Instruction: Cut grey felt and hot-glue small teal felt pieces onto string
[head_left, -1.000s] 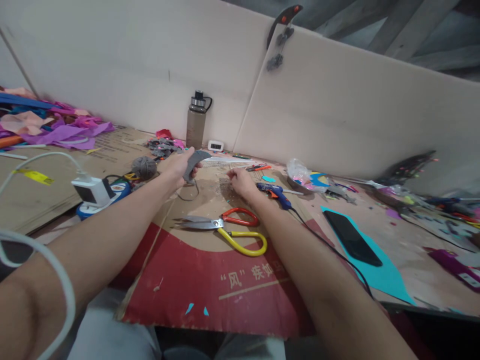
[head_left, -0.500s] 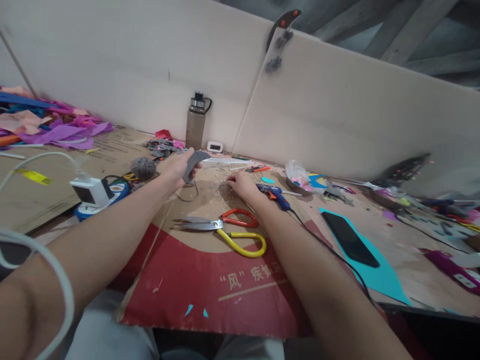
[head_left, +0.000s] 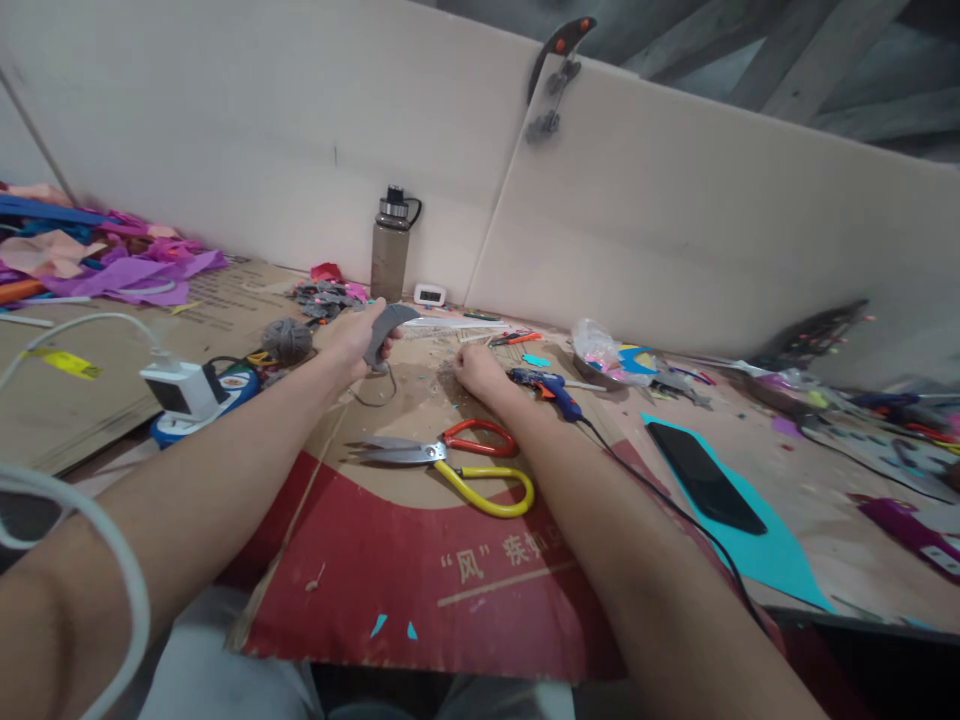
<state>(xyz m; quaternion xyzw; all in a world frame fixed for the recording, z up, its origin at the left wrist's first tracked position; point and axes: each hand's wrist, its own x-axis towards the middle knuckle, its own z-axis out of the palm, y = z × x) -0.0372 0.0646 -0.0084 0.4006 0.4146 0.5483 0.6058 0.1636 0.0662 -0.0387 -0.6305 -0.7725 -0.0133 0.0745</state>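
Note:
My left hand (head_left: 356, 342) is closed around a grey crescent-shaped piece (head_left: 387, 330) that looks like felt, held above the cardboard. A thin grey strand (head_left: 386, 398) hangs below it and curls on the surface. To the right, my right hand (head_left: 476, 370) rests low over the cardboard with its fingers drawn together; anything between them is hidden. Between my forearms lie scissors (head_left: 439, 453) with one red and one yellow handle, blades pointing left. A blue glue gun (head_left: 551, 388) lies just right of my right hand, its black cord running towards me.
Under my hands is a red and brown cardboard sheet (head_left: 360, 590). A bottle (head_left: 391, 250) and small white clock (head_left: 430, 295) stand by the white partition. Grey yarn ball (head_left: 287, 340) and power strip (head_left: 225, 395) sit left; a phone (head_left: 705, 475) lies on turquoise sheet at right.
My right hand's fingers have curled in more over the same spot on the cardboard. My left hand keeps the grey crescent piece in nearly the same place.

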